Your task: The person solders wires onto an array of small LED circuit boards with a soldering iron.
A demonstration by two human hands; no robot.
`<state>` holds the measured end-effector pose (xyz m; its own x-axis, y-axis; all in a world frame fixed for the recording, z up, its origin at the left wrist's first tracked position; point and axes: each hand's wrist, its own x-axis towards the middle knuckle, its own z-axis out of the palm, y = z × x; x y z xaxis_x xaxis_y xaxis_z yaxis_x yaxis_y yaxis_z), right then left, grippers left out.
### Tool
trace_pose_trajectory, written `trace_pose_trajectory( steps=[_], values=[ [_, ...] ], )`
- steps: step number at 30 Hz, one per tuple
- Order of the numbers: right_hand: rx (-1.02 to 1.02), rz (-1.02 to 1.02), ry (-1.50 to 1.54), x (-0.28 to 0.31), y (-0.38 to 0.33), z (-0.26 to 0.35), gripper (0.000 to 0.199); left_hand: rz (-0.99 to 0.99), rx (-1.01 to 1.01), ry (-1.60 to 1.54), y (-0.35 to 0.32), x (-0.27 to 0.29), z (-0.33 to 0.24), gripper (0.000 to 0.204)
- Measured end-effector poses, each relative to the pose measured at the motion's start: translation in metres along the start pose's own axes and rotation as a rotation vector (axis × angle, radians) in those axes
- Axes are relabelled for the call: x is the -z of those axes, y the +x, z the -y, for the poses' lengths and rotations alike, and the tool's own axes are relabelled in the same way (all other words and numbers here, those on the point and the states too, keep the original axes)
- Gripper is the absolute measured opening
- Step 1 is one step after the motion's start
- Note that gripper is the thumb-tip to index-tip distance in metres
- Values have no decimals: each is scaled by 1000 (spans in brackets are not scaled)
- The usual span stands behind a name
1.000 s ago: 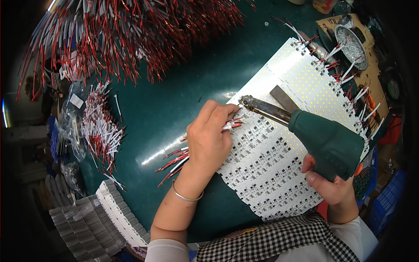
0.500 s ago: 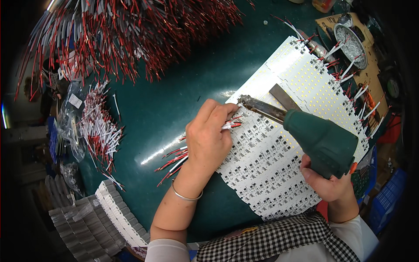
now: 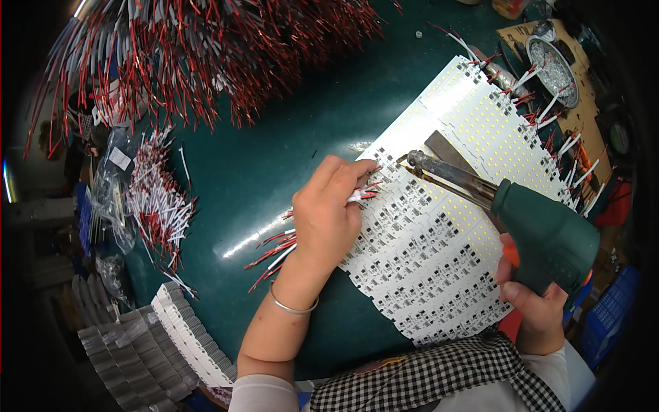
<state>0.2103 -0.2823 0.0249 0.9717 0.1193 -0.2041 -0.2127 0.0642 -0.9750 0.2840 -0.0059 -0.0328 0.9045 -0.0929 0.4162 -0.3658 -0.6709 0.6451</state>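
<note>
My left hand [image 3: 326,213] is closed around a bunch of short red and white wires [image 3: 280,250]; their ends stick out on both sides of the fist. Its fingertips pinch near the upper left edge of a white circuit board panel [image 3: 419,237] with rows of small black parts and yellow squares. My right hand [image 3: 539,309] grips a green soldering gun [image 3: 546,226] with an orange trigger. The gun's dark, crusted tip points left above the panel, a short way right of my left fingertips. A flat dark metal bar [image 3: 445,146] lies on the panel, partly hidden behind the gun.
A large heap of grey and red wires [image 3: 226,48] fills the far left. Short white wires [image 3: 161,206] lie piled on the green table [image 3: 240,199]. Stacked white strips [image 3: 189,336] stand near left. At far right, a metal bowl [image 3: 571,96] sits on cardboard, beside wires attached along the panel's edge.
The soldering gun has moved right and slightly down in my right hand, its tip now apart from my left fingertips. My left hand has stayed almost still with the wires.
</note>
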Motion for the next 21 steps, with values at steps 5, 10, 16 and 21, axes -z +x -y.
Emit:
trace_pose_trajectory(
  steps=[5,10,16,21],
  values=[
    [182,279,-144,19,7,-9,68,56,-59,-82,2,3,7,47],
    [145,299,-216,13,8,-4,60,54,-148,36,-1,3,9,49],
    [-9,155,-215,-7,4,3,51,23,-189,92,-3,1,9,47],
    [63,200,-242,-3,8,-7,47,23,-196,148,-5,0,6,44]
  ],
)
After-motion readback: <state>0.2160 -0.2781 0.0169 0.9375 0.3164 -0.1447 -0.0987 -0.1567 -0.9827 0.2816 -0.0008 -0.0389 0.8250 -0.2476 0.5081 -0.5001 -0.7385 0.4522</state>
